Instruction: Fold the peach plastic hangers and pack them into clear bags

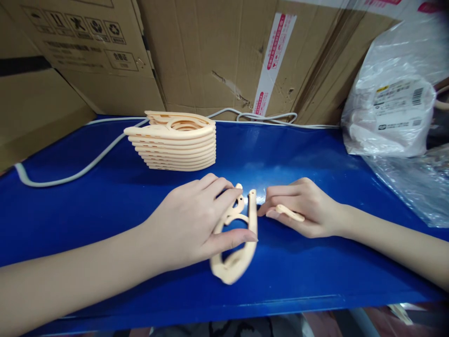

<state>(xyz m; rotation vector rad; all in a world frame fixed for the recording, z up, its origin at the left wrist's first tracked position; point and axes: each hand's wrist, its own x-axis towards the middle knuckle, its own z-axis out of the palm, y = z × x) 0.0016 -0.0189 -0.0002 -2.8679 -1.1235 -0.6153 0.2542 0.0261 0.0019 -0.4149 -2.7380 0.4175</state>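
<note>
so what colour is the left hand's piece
The piece is pale beige, best in the head view.

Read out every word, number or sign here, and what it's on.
"合格证": brown cardboard box, left.
Signs, same box: umbrella, upward arrows, recycling arrows; two others unclear.
Too small or blurred: that box's other print, pink print on white tape strips, white barcode label on clear plastic bag.

Cream looped frame (252, 211), partly covered, small curved piece (290, 213) nearby

Room opens between hanger stack (175, 152) and plastic bag (393, 124), with cardboard (217, 56) blocking behind.
</note>
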